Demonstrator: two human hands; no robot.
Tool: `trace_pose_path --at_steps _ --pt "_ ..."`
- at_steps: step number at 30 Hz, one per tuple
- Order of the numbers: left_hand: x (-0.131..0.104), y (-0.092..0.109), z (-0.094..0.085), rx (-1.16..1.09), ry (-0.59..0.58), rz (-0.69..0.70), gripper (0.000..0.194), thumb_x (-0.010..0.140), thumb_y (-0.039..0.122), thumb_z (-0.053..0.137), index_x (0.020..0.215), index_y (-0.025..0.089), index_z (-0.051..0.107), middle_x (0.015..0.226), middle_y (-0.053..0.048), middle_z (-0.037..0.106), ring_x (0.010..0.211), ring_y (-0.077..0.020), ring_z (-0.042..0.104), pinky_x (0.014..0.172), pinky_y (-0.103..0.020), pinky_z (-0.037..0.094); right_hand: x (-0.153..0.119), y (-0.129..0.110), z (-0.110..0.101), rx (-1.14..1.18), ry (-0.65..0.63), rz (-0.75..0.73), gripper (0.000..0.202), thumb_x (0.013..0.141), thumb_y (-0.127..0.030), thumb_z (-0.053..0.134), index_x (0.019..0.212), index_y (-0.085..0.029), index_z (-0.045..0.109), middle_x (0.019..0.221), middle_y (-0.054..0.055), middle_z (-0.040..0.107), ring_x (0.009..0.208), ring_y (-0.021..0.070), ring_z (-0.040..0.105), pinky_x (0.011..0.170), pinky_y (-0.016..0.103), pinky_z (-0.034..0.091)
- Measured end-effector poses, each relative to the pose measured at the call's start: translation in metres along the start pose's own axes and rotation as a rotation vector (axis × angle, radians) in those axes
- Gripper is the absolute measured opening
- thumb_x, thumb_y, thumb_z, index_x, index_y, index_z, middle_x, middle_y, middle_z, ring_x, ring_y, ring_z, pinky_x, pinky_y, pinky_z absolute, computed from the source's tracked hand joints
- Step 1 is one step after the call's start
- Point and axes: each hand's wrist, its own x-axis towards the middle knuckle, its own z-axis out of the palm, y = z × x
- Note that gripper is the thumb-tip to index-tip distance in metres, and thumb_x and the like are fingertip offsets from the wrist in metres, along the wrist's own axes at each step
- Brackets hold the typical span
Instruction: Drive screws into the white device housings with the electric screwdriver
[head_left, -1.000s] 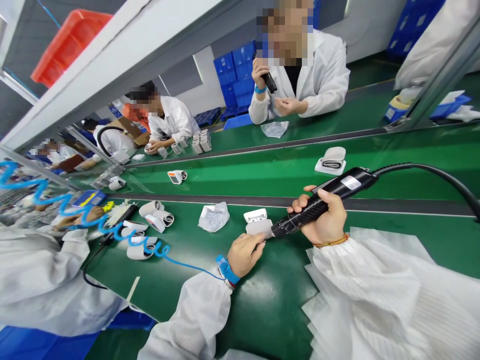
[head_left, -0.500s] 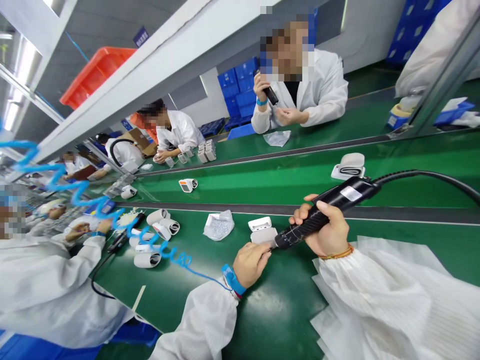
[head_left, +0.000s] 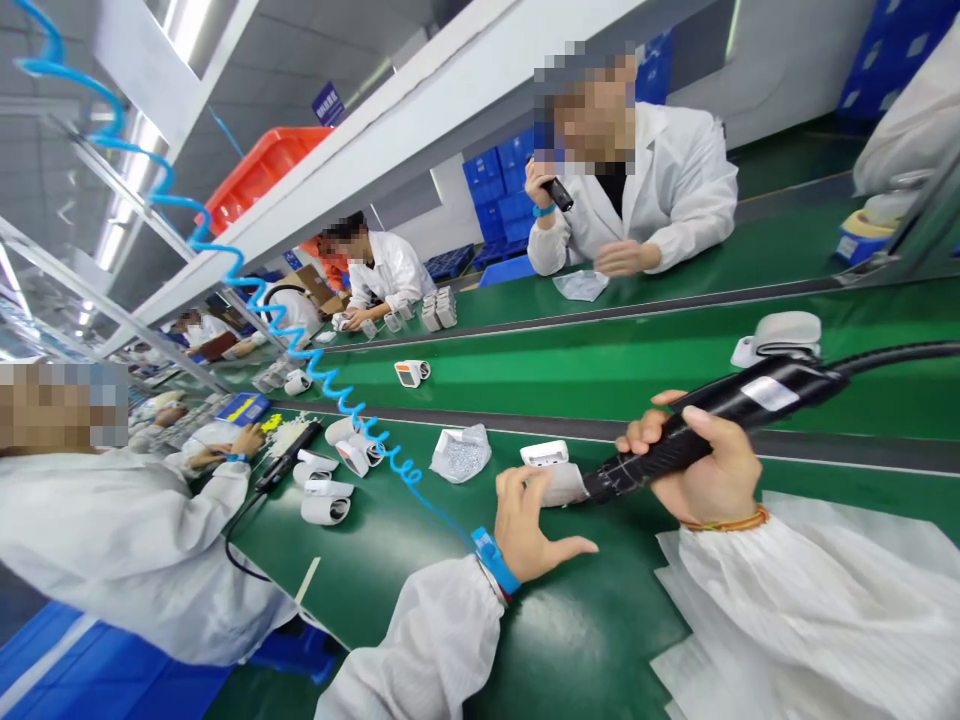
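Note:
My right hand [head_left: 712, 465] is wrapped around a black electric screwdriver [head_left: 694, 420], which slants down to the left with its cable running off to the right. The screwdriver's nose is at the right end of a grey cuff [head_left: 564, 487]; its bit does not show. Behind that cuff lies a white monitor housing [head_left: 544, 453], seemingly joined to it. My left hand [head_left: 525, 525] is open, thumb stretched out to the right and fingers at the cuff's left end; whether they touch it I cannot tell. A blue strap [head_left: 495, 562] circles my left wrist.
A plastic bag of small parts [head_left: 460, 453] lies left of the cuff. Farther left are several cuffed monitors [head_left: 326, 508] beside a co-worker [head_left: 135, 550]. A coiled blue cord [head_left: 330, 385] crosses the view. Another monitor [head_left: 784, 335] sits on the green conveyor [head_left: 600, 362].
My left hand has opened, its thumb swinging away from the screwdriver's tip. The screwdriver stays in my right hand near the cuff's end. The whole view has shifted.

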Motion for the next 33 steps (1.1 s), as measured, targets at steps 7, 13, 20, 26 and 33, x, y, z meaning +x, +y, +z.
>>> trace_pose_path --at_steps 7,13,20,26,33 --pt "0.016 -0.034 0.013 0.009 -0.164 -0.083 0.129 0.044 0.056 0.082 0.141 0.017 0.006 0.142 -0.024 0.016 0.135 -0.0429 0.015 0.105 -0.063 0.026 0.017 -0.029 -0.012 0.126 0.178 -0.022 0.017 0.062 -0.036 0.053 0.069 -0.021 0.055 0.051 -0.001 0.043 0.05 0.0113 0.045 0.05 0.029 0.047" --pt "0.028 -0.03 0.021 -0.059 -0.313 -0.181 0.12 0.048 0.036 0.085 0.14 0.017 0.012 0.125 -0.015 0.042 0.116 -0.0308 0.047 0.099 -0.049 0.043 0.018 -0.043 -0.017 0.181 0.183 -0.071 0.016 0.066 -0.036 0.053 0.072 -0.021 0.055 0.055 -0.002 0.043 0.051 0.0099 0.046 0.052 0.027 0.047" --pt "0.028 -0.007 0.005 0.046 -0.297 -0.044 0.085 0.05 0.04 0.078 0.123 0.022 0.039 0.111 -0.009 0.056 0.1 -0.0275 0.057 0.084 -0.042 0.052 0.01 -0.045 -0.004 0.102 0.155 -0.126 0.019 0.061 -0.037 0.053 0.071 -0.021 0.054 0.047 -0.003 0.046 0.047 0.0116 0.045 0.048 0.028 0.044" --pt "0.032 0.012 -0.007 0.13 -0.365 0.035 0.073 0.053 0.043 0.075 0.116 0.02 0.045 0.102 -0.008 0.063 0.091 -0.0274 0.062 0.076 -0.04 0.052 0.0 -0.035 0.004 0.012 0.021 -0.157 0.02 0.06 -0.035 0.057 0.075 -0.022 0.053 0.045 -0.003 0.05 0.041 0.0135 0.045 0.046 0.031 0.042" --pt "0.033 0.023 -0.011 0.146 -0.387 0.09 0.063 0.058 0.046 0.069 0.111 0.018 0.05 0.096 -0.007 0.066 0.084 -0.0253 0.063 0.072 -0.037 0.05 -0.004 -0.02 0.0 -0.009 -0.083 -0.18 0.019 0.066 -0.033 0.057 0.08 -0.02 0.055 0.048 -0.003 0.053 0.042 0.0148 0.05 0.046 0.032 0.044"
